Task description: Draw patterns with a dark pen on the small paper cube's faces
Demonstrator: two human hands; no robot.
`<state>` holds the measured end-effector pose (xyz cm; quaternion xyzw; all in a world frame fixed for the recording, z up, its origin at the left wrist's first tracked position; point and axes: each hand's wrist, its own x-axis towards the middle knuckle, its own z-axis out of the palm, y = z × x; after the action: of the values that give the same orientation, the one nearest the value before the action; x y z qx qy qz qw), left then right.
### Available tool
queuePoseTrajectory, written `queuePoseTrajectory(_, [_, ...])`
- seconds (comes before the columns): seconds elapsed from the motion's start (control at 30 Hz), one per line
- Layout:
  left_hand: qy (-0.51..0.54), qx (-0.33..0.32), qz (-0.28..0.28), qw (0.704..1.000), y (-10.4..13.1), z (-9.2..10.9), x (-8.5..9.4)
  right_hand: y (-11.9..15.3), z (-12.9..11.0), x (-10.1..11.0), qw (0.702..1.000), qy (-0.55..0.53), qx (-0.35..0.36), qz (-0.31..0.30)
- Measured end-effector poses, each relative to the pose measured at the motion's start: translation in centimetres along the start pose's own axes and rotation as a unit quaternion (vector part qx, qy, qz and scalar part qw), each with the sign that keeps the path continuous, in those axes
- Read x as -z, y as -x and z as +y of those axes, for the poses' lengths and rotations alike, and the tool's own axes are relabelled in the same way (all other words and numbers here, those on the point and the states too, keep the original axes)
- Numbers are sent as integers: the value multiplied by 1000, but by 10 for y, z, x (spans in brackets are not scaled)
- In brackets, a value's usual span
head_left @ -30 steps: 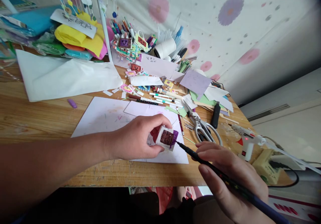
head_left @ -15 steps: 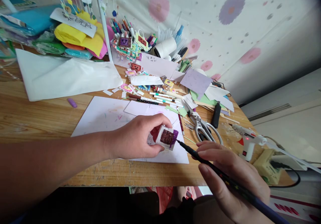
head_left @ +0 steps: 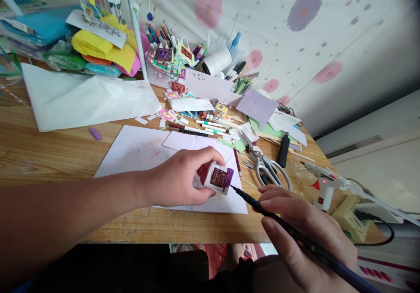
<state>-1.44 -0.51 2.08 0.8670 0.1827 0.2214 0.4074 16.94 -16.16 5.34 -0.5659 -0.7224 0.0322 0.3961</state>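
Note:
My left hand (head_left: 183, 178) pinches a small white paper piece (head_left: 211, 187) between thumb and fingers. Its face bears a dark brown square, with a band of purple colour along the right side. A dark felt-tip pen (head_left: 282, 223) with small coloured specks lies in my right hand (head_left: 305, 231), fingers closed round the barrel. The pen's tip is at the right edge of the purple band; whether it touches I cannot tell. Below the left hand lies a white sheet of paper (head_left: 131, 153) with faint colour marks.
Scissors (head_left: 264, 166), a black-handled tool (head_left: 283, 150) and a glue gun (head_left: 324, 181) with a red light lie to the right. Several markers (head_left: 213, 128) and paper scraps are behind the sheet. A purple cap (head_left: 95, 133) lies at left, near a large white paper (head_left: 92, 104).
My right hand and the pen have shifted very slightly to the right and down. My left hand holds the paper piece almost unmoved.

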Motion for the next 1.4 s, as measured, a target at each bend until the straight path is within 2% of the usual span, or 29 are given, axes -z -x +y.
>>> queuePoseTrajectory(0.17, [0,8,6,1000,-1,0,0,0,1,2,1000,5,17,-21])
queuePoseTrajectory(0.33, [8,11,7,1000,-2,0,-1,0,0,1,1000,17,8,-1])
queuePoseTrajectory(0.5, [18,20,-3,1000,-2,0,-1,-2,-2,2,999,12,28,-24])
queuePoseTrajectory(0.67, [26,26,-1,999,-2,0,0,-2,-2,1,999,25,20,-10])
queuePoseTrajectory(0.83, [42,29,-3,999,-2,0,0,-1,-1,1,999,5,39,-22])
queuePoseTrajectory(1.07, [46,24,0,999,-2,0,0,-2,-6,0,1000,18,10,-7])
queuePoseTrajectory(1.3, [40,28,0,999,-1,0,0,-2,-4,0,999,27,40,-23])
queuePoseTrajectory(1.4, [42,28,0,999,-1,0,0,-2,-5,-1,999,28,14,-11])
